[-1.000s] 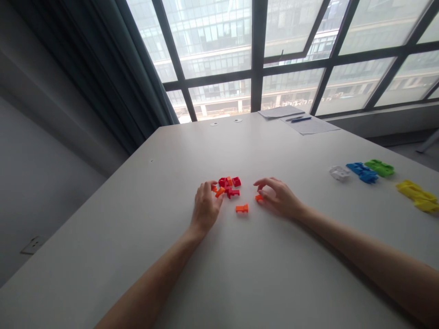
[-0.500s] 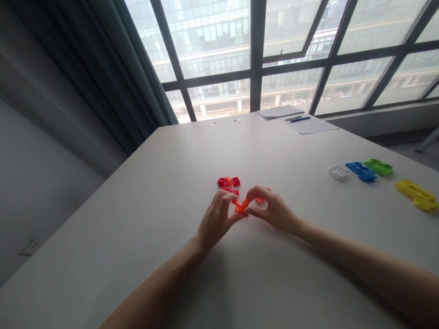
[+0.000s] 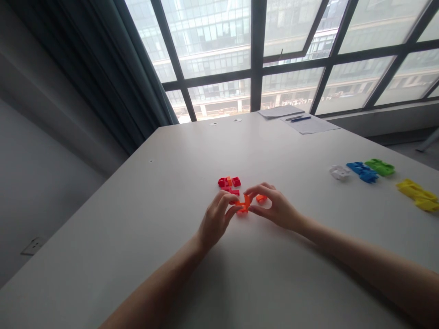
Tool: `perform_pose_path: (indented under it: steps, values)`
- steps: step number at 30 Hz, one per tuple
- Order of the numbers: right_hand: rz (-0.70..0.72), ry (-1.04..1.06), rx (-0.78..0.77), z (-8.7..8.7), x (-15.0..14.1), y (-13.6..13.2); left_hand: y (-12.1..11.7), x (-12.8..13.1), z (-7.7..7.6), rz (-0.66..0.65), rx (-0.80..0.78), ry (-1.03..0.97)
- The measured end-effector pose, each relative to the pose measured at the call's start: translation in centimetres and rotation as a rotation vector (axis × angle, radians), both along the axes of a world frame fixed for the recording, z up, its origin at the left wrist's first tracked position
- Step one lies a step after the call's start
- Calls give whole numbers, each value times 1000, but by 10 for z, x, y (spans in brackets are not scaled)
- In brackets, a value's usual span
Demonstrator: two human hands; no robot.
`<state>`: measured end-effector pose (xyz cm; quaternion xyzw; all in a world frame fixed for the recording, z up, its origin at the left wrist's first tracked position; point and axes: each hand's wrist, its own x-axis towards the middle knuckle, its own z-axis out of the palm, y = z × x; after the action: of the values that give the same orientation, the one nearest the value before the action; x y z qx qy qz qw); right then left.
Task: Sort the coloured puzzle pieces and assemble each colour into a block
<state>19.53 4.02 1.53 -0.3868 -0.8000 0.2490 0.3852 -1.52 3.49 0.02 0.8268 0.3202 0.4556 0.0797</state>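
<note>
Both my hands meet over small orange plastic pieces [image 3: 243, 203] at the middle of the white table [image 3: 171, 173]. My left hand [image 3: 216, 220] pinches them from the left with thumb and fingers. My right hand [image 3: 274, 206] pinches them from the right. Another orange piece [image 3: 261, 198] lies under my right fingers. A small heap of red and orange pieces [image 3: 229, 183] sits just beyond my hands.
At the right lie a white part [image 3: 339, 172], a blue part [image 3: 362, 171], a green part [image 3: 379, 167] and yellow parts [image 3: 417, 194]. Papers with a pen [image 3: 301, 119] rest at the far edge by the window. A dark curtain [image 3: 103, 68] hangs at the left.
My hands came together from apart: the left left the heap with an orange piece, the right moved in, and both now pinch orange pieces between them, turned more upright.
</note>
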Motion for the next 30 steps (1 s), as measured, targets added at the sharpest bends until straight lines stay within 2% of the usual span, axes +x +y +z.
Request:
perform_pose_path:
  steps: [8,12,15,18,22,30]
  values:
    - [-30,-113,180,-4,2,1,3,0,-3,-46,-50,-27]
    - [-84,-127,231,-5,17,17,4,0,-5,-80,-95,10]
    - [-217,-119,202,-12,39,39,4,0,-5,-54,-87,109]
    - [-275,-146,97,-23,63,59,3,0,-4,-52,-52,202]
    - [-272,-244,25,-33,77,71,1,3,-1,-82,-30,288]
    - [-181,-256,58,-33,72,67,3,4,0,-87,-16,346]
